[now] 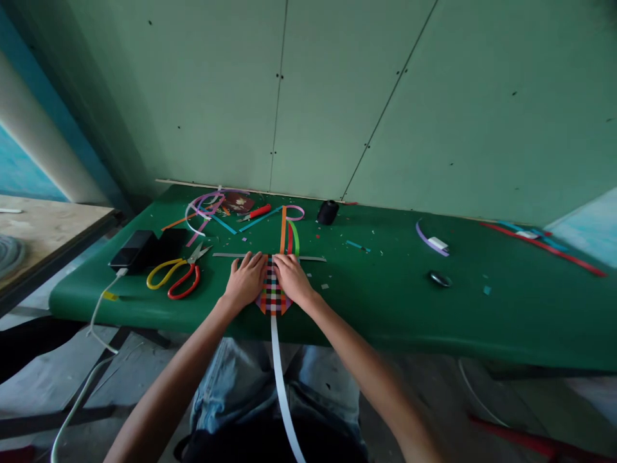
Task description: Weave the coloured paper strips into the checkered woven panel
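A checkered woven piece (273, 292) of coloured strips lies on the green table near its front edge. My left hand (245, 280) rests on its left side, fingers bent over the upper edge. On its right side lies my right hand (292, 278), its fingertips at the top near the middle. Orange (283, 228), red and green strips stick out from the far end. A pale thin strip (226, 255) runs crosswise under or beside the fingers. From the near end a long white strip (279, 373) hangs down over my lap. Whether the fingers pinch anything is too small to tell.
Scissors (180, 273) with yellow and red handles and a black device (135, 249) with a white cable lie left. Behind are a red cutter (258, 211), loose strips and a black spool (328, 212). A dark oval object (439, 278) and red strip (544, 247) lie right.
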Tool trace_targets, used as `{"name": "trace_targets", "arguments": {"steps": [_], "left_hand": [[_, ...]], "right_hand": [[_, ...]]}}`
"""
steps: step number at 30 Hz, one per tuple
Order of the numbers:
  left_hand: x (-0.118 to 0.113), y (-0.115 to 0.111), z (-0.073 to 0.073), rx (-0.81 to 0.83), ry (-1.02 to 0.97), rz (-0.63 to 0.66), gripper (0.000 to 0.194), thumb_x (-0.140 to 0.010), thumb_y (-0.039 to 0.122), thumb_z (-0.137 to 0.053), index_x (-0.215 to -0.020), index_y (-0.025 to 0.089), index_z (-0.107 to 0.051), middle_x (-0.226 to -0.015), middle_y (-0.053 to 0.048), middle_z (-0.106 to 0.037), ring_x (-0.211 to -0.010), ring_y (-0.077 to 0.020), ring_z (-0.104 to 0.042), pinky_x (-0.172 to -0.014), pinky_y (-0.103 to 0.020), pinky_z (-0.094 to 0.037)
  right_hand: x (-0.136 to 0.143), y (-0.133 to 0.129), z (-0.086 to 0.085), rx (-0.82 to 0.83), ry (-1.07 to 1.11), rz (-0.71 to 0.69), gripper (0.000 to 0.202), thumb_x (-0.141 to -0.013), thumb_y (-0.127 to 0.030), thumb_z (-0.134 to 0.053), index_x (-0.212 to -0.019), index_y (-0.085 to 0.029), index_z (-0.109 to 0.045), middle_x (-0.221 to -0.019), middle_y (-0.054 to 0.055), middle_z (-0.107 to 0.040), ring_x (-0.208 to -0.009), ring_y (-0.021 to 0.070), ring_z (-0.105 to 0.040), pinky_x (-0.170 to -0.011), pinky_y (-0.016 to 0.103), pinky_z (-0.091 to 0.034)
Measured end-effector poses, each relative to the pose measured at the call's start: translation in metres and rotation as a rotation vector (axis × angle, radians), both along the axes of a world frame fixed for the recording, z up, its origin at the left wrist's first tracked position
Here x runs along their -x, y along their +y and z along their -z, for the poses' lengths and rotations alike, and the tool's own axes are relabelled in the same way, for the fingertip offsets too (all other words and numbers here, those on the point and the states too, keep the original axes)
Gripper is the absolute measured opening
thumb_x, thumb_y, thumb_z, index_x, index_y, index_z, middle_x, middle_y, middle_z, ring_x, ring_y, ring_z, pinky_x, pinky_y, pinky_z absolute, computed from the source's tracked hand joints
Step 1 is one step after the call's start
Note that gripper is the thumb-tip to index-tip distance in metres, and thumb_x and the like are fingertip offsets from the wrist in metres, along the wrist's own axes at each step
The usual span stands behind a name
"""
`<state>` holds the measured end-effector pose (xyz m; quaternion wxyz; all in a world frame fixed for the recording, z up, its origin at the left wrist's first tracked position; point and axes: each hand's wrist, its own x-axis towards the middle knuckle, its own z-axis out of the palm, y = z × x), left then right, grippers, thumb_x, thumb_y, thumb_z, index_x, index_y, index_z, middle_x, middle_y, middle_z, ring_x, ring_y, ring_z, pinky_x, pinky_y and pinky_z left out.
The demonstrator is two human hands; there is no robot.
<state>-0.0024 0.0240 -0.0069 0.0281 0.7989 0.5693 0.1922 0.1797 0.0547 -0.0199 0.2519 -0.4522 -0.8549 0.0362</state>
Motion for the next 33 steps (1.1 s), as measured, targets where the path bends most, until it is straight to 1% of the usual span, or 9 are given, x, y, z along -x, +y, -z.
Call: {"name": "trace_targets", "arguments": {"steps": [3,6,11,16,21,28,33], "left_hand": [[0.0,-0.002,0.006,-0.018,0.015,-0.018,0.051,-0.11,0.034,-0.032,-0.157,0.023,-0.05,-0.162,-0.011,-0.051,-0.153,-0.0352,-0.04,-0.122,-0.06,-0.03],[0.0,-0.004,0.006,-0.017,0.05,-0.036,0.052,-0.11,0.035,-0.031,-0.158,0.025,-0.049,-0.163,-0.009,-0.05,-0.153,-0.0341,-0.04,-0.121,-0.061,-0.03],[0.001,0.0,0.005,0.005,0.092,-0.018,0.053,-0.109,0.036,-0.032,-0.159,0.026,-0.046,-0.164,-0.007,-0.049,-0.152,-0.0343,-0.04,-0.119,-0.063,-0.032],[0.006,0.003,0.01,-0.004,0.1,0.0,0.053,-0.109,0.038,-0.033,-0.158,0.026,-0.047,-0.163,-0.007,-0.049,-0.15,-0.0352,-0.04,-0.117,-0.064,-0.034],[0.009,0.004,0.012,-0.001,0.093,0.033,0.054,-0.11,0.039,-0.03,-0.16,0.029,-0.045,-0.167,-0.004,-0.044,-0.152,-0.0369,-0.038,-0.116,-0.064,-0.034],[0.008,0.003,0.013,-0.013,0.084,0.045,0.055,-0.109,0.038,-0.033,-0.163,0.032,-0.042,-0.166,-0.005,-0.047,-0.153,-0.0393,-0.037,-0.117,-0.07,-0.031],[0.007,0.003,0.012,0.053,0.093,0.036,0.056,-0.11,0.04,-0.029,-0.164,0.032,-0.039,-0.169,-0.006,-0.041,-0.156,-0.0394,-0.033,-0.115,-0.076,-0.029]], "right_hand": [[0.003,-0.001,0.004,-0.021,-0.037,0.02,0.042,-0.107,-0.012,-0.038,-0.14,-0.009,-0.064,-0.142,0.017,-0.064,-0.126,0.0312,-0.055,-0.114,0.049,-0.048],[0.004,-0.003,0.004,-0.029,-0.063,0.032,0.044,-0.105,-0.011,-0.039,-0.142,-0.01,-0.063,-0.144,0.015,-0.063,-0.126,0.0313,-0.054,-0.114,0.049,-0.049],[0.002,-0.003,0.006,-0.02,-0.072,0.025,0.045,-0.106,-0.016,-0.043,-0.147,-0.014,-0.061,-0.148,0.013,-0.062,-0.13,0.0308,-0.053,-0.116,0.048,-0.047],[-0.005,-0.003,0.005,-0.009,-0.095,0.0,0.043,-0.109,-0.026,-0.045,-0.148,-0.017,-0.06,-0.152,0.012,-0.058,-0.134,0.0315,-0.05,-0.117,0.049,-0.045],[-0.013,0.0,-0.001,0.048,-0.182,-0.046,0.047,-0.108,-0.034,-0.05,-0.151,-0.016,-0.056,-0.158,0.012,-0.053,-0.139,0.0337,-0.047,-0.119,0.052,-0.042],[-0.019,0.005,0.002,0.116,-0.225,-0.093,0.057,-0.109,-0.044,-0.046,-0.16,-0.019,-0.044,-0.165,0.012,-0.044,-0.145,0.0359,-0.041,-0.12,0.055,-0.04],[-0.025,0.01,0.002,0.213,-0.248,-0.127,0.07,-0.107,-0.057,-0.045,-0.166,-0.022,-0.033,-0.17,0.012,-0.035,-0.15,0.0374,-0.034,-0.122,0.058,-0.037]]}}
